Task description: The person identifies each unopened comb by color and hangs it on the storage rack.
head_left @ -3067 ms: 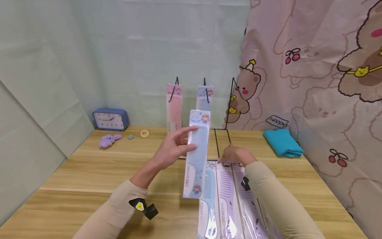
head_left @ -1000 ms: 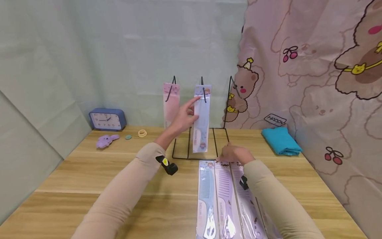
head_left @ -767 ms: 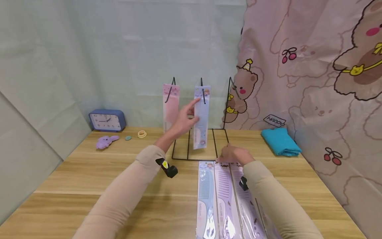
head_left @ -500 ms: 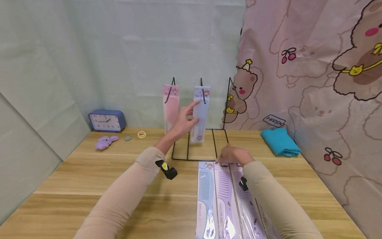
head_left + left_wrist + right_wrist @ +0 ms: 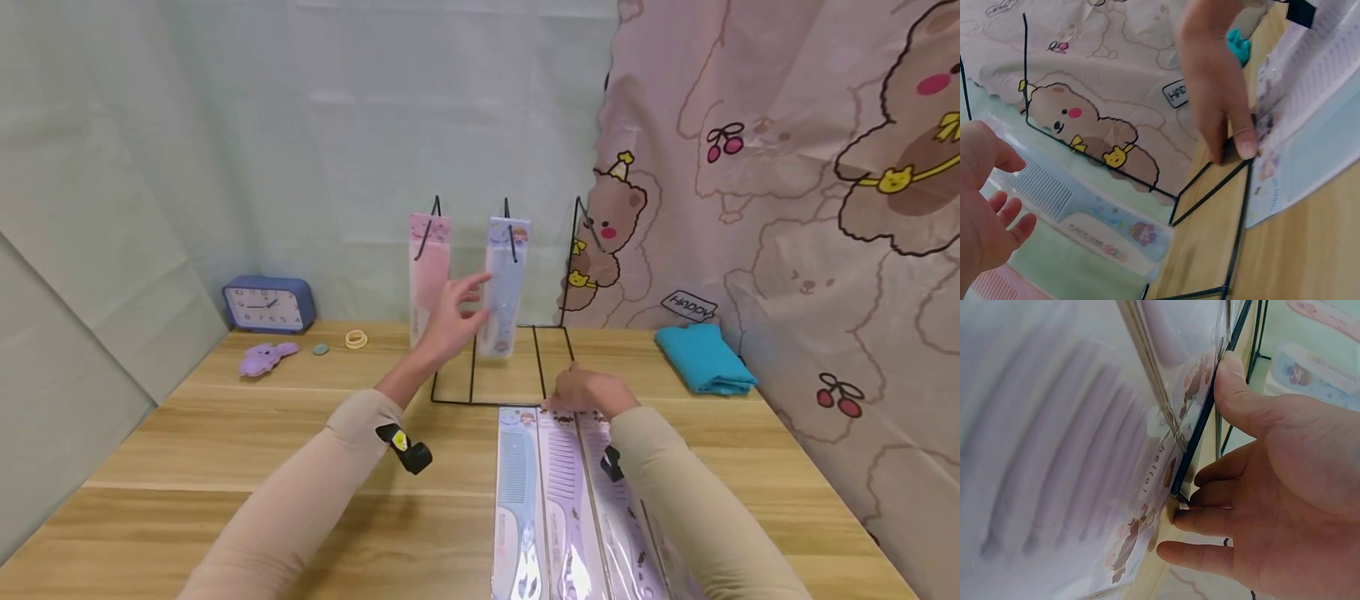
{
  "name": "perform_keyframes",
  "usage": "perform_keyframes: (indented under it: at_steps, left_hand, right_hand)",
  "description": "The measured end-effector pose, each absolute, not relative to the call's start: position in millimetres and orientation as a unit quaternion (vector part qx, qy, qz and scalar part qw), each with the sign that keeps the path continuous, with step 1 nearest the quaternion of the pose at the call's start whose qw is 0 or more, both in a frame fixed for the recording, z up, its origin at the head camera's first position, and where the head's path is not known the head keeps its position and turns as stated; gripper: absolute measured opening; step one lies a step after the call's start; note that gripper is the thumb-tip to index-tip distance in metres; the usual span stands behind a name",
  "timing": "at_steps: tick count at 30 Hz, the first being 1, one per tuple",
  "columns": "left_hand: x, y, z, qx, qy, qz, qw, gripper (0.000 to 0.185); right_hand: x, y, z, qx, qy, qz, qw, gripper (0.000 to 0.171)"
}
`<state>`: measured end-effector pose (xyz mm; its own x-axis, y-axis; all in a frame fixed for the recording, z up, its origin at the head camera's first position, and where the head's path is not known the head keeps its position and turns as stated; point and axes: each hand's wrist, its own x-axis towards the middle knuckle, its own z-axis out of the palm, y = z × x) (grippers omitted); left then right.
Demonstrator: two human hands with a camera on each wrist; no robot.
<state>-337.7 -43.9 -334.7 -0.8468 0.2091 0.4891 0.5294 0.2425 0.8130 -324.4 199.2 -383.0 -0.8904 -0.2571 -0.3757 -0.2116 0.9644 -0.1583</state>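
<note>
**Hung blue comb pack: swing and rack-shift risks**

Largest to smallest: the bench carries a black wire rack with three hooks. A pink comb pack hangs on the left hook, a blue comb pack on the middle hook; the right hook is bare. More comb packs lie flat in front.

Risks, as judged:
- The left hand is open, fingers spread beside the blue comb pack and holding nothing. A brush from it could set the pack swinging or lift it off the hook.
- The right hand rests at the rack's base wire, thumb pressing it. Releasing pressure could let the light rack slide or tip.

View differences: the left wrist view shows clear space between fingers and pack; the right wrist view shows contact with the wire, fingers loosely extended. The head view alone shows the hooks.
</note>
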Motion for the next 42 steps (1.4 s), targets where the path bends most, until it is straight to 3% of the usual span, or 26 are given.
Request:
perform_keyframes:
  at_steps: [6, 16, 21, 25, 32, 37, 42]
  left_hand:
    - [-323, -41, -349, -0.258, -0.773, -0.567, 0.124, 0.056]
    - [-293, -37, -381, -0.242, -0.81, -0.533, 0.012, 0.074]
    - [-280, -37, -388, -0.221, -0.84, -0.495, 0.0, 0.076]
    - [-270, -35, -393, -0.225, -0.86, -0.457, -0.028, 0.088]
    - [-247, -27, -409, -0.217, -0.898, -0.355, -0.142, 0.116]
    - [-236, -20, -411, -0.197, -0.917, -0.311, -0.155, 0.127]
    - [-235, -14, -418, -0.185, -0.925, -0.302, -0.135, 0.135]
  right_hand:
    - [-325, 200, -384, -0.123, 0.971, -0.056, 0.198, 0.063]
    - [-326, 197, -386, -0.117, 0.972, -0.041, 0.199, 0.064]
    - [-326, 196, -386, -0.112, 0.972, -0.046, 0.202, 0.068]
    - [-327, 197, -386, -0.116, 0.972, -0.044, 0.199, 0.067]
    - [-326, 197, -386, -0.115, 0.973, -0.041, 0.197, 0.062]
    - [-327, 198, -386, -0.115, 0.973, -0.042, 0.194, 0.06]
    - [-327, 198, -387, -0.117, 0.972, -0.044, 0.199, 0.06]
